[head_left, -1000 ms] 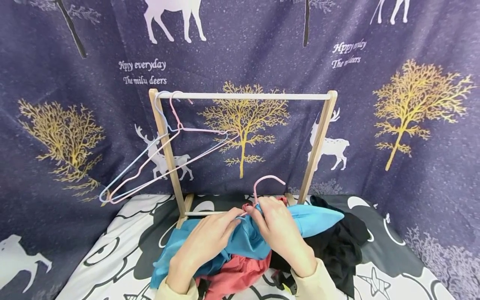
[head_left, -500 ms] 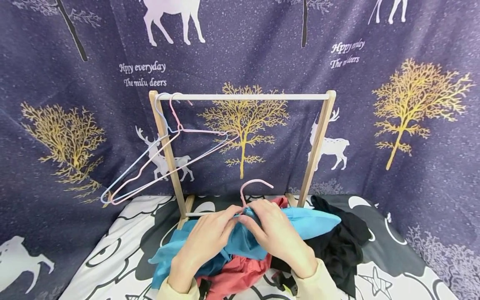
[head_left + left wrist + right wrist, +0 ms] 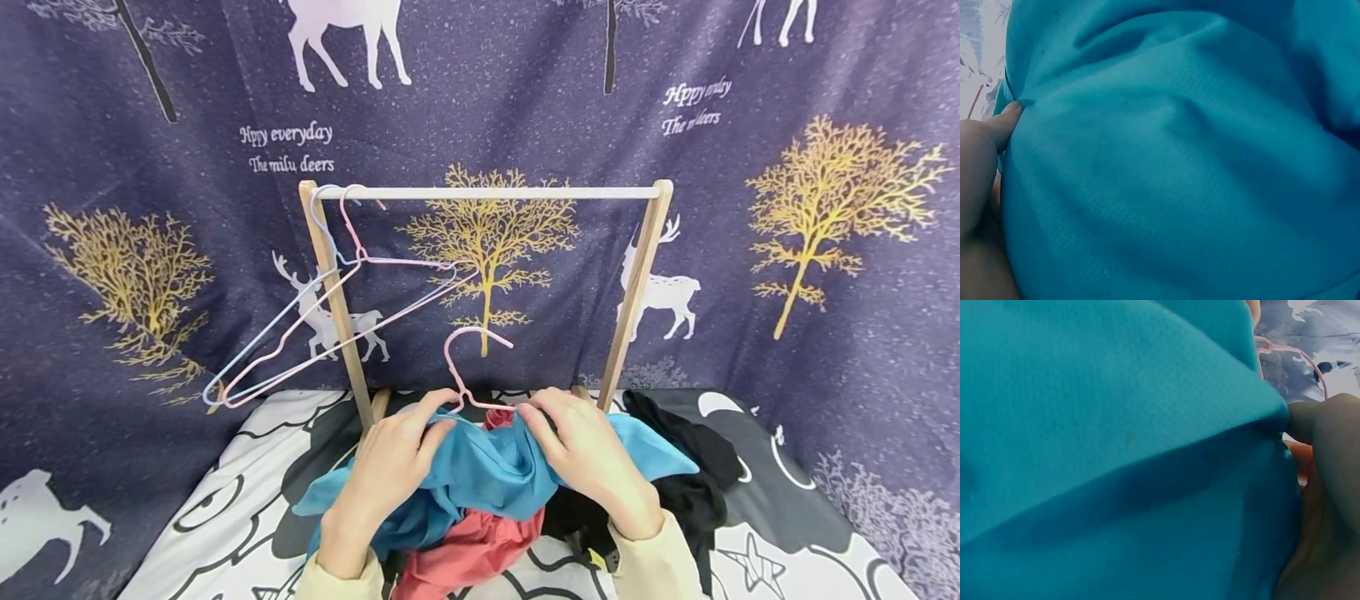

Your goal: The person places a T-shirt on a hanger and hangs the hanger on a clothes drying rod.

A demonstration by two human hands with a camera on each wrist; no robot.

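Both forearms, in cream sleeves [image 3: 651, 557], are extended forward from the lower edge of the head view, with the hands raised side by side and held apart. The left hand [image 3: 392, 457] is angled inward, and the edge of a bright blue cloth garment [image 3: 487, 471] is pinched between its thumb and fingers. The right hand [image 3: 587, 440] is likewise turned inward, its thumb and fingers clamped on the same garment. Between the hands, a thin pink hanger [image 3: 459, 383] is seen with its hook upright and its shoulders running down to the garment's upper edge. The garment is held over crumpled red fabric [image 3: 480, 550], in front of a wooden-post rack with a white rail [image 3: 487, 192]. Black fabric [image 3: 686, 450] is noted beside the right hand.
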